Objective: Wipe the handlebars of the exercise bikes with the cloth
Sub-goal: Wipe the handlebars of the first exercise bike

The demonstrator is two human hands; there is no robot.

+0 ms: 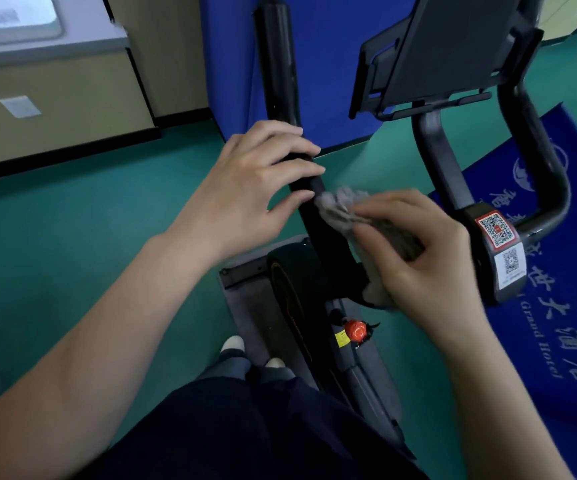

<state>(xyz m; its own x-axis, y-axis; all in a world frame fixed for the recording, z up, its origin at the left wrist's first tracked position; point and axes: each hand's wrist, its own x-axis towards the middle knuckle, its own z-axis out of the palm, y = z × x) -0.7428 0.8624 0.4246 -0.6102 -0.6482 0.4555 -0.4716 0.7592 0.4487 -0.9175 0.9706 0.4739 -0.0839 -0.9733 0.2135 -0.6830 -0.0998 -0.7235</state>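
Observation:
A black exercise bike fills the middle of the head view. Its left handlebar (277, 67) runs from the top down toward me. My left hand (252, 181) lies over that bar halfway along, fingers spread across it. My right hand (422, 258) grips a crumpled grey cloth (340, 206) and presses it against the same bar just below my left hand. The right handlebar (536, 143) curves down to the central stem (501, 258), which carries QR code stickers.
A dark tablet holder (453, 46) stands above the bars. Below are the bike's frame with a red knob (355, 330), a grey base mat (252, 306) and my feet (233, 344). A blue banner (564, 306) lies on the green floor at right; a beige cabinet (55, 98) stands at left.

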